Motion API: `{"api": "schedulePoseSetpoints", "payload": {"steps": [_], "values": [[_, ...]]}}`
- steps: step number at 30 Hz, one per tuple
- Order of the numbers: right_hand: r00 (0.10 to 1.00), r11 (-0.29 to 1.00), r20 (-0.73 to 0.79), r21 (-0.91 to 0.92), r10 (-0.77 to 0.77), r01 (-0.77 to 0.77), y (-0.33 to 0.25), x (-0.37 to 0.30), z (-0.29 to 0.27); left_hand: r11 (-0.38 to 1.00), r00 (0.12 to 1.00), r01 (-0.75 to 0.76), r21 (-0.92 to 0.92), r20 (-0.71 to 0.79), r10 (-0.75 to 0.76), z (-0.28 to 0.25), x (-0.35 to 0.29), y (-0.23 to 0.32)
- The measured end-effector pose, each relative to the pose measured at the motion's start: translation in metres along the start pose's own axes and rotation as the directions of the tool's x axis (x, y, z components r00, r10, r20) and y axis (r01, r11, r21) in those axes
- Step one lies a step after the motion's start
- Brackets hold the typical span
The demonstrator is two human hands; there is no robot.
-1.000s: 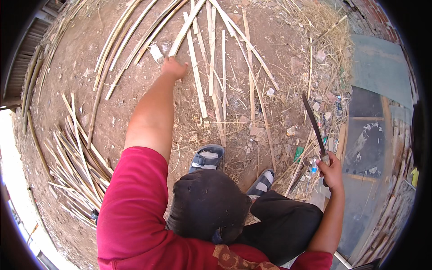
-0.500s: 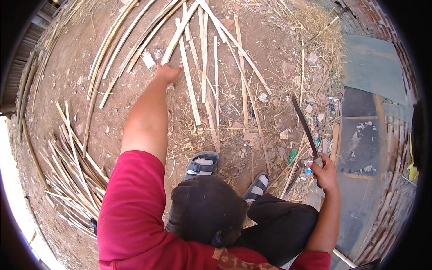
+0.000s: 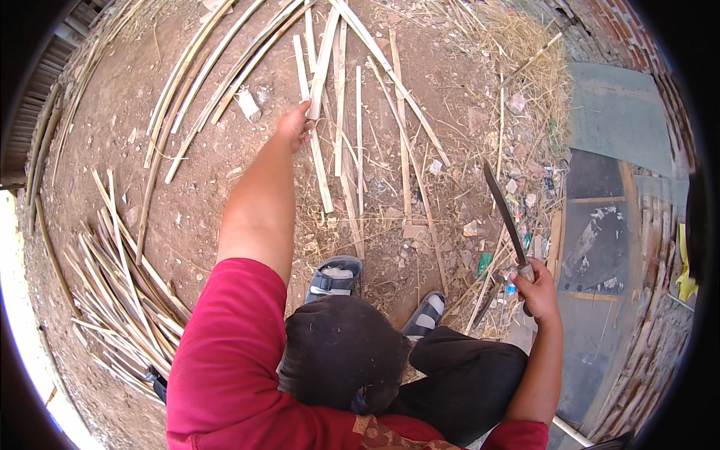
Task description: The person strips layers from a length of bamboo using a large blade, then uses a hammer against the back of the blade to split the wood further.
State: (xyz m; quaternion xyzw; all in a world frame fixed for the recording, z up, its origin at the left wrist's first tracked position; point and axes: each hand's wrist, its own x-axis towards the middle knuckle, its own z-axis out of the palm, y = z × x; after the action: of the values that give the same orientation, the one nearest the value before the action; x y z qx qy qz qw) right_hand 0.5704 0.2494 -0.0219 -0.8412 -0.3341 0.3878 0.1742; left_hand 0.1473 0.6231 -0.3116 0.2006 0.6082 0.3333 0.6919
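Around the left sandal [image 3: 330,285]: to its left, a heaped bundle of strips [image 3: 124,296]; beyond and left, a crumpled white scrap [image 3: 248,105]; to its right, a green scrap [image 3: 485,262]; far right, a dark panel [image 3: 596,232]; beyond and right, dry straw [image 3: 536,90]. Directly beyond the sandal, one wide pale strip [image 3: 324,66], with slim strips [image 3: 360,142] crowding beside and under it; left hand [image 3: 295,125] pinching its near end. Right of the sandal, right hand [image 3: 538,289] wrapped round the handle of a curved knife [image 3: 505,213].
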Motion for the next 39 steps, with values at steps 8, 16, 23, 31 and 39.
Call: {"api": "schedulePoseSetpoints", "payload": {"steps": [8,16,23,31,39], "values": [[0.999,1.0,0.032,-0.001,-0.013,0.013,-0.001,0.002,0.0,0.976,0.989,-0.111,0.187,-0.079,0.127,0.016,0.011,-0.009],[0.999,0.994,0.037,-0.101,-0.026,0.03,0.008,-0.01,-0.014,0.759,0.751,-0.246,0.602,-0.377,0.542,-0.071,-0.075,-0.025],[0.973,0.971,0.007,-0.054,-0.232,0.232,0.029,-0.024,-0.033,0.637,0.418,-0.645,0.423,-0.502,0.757,-0.181,-0.229,0.016],[0.926,0.927,-0.022,0.001,-0.376,0.376,0.045,-0.041,-0.041,0.431,0.278,-0.699,0.571,-0.339,0.899,-0.174,-0.43,0.047],[0.884,0.885,-0.052,-0.025,-0.465,0.464,0.032,-0.097,-0.048,-0.034,0.059,-0.608,0.793,0.088,0.994,-0.075,-0.548,0.087]]}}
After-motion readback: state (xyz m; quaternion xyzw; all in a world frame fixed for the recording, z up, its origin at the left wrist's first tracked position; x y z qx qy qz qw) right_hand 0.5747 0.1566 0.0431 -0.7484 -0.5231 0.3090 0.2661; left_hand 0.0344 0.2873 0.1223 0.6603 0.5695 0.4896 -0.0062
